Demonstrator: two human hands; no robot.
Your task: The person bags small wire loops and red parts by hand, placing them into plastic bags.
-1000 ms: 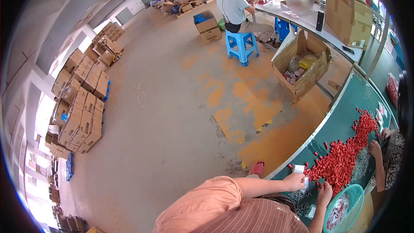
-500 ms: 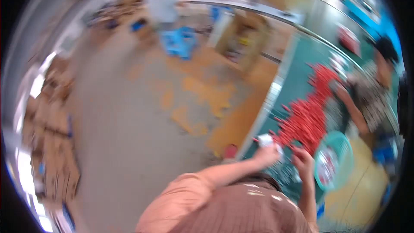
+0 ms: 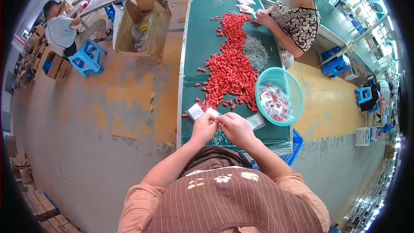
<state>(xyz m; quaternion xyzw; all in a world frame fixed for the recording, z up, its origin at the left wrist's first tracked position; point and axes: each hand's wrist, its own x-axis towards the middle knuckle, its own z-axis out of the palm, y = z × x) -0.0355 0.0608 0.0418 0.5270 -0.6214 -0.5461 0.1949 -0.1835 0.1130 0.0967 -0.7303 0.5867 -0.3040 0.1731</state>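
My left hand (image 3: 205, 128) is closed at the fingertips on a small clear plastic bag (image 3: 212, 111). Against it, my right hand (image 3: 237, 128) pinches with thumb and finger; whatever it grips is too small to make out. To the left lies a whitish stack of plastic bags (image 3: 194, 111). Just beyond my hands spreads a big pile of short red plastic tubes (image 3: 230, 69). Small grey screws (image 3: 220, 137) lie under my hands, partly hidden by them. Another clear bag (image 3: 256, 121) rests flat beside my right hand.
A turquoise basket (image 3: 297, 90) with filled bags stands at the green table's (image 3: 196, 26) right edge. A heap of grey screws (image 3: 255, 52) lies beyond it. Across on the right, a co-worker (image 3: 297, 21) handles something small. A large cardboard box (image 3: 142, 28) and blue stool (image 3: 87, 57) stand left.
My view has swung right and sharpened, so the table now sits mid-frame. My hands have come together at the fingertips; they were apart before.
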